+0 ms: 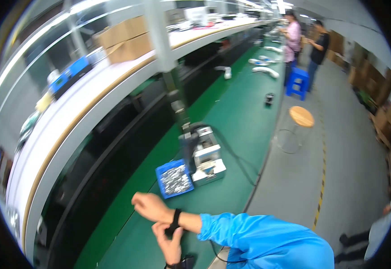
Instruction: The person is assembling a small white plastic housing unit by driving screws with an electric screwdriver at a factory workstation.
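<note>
Where the black wristband (176,218) lies crosswise behind the right hand (150,207), inside the right edge of the desk (244,112), the left hand (169,245) pinches it; right-hand closure unclear.

Wrist strap (176,218) is seen in blk, sleeve (267,237) in brt. blue. Bench (231,116) is topped in grn. Bin (179,194) is coloured blue, its small parts (176,180) silvery. Shelf (78,87) is finished in wht w/ tan edge. Floor (289,188) is coloured grey, marked w/ yel./blk striped tape (322,188).
</note>
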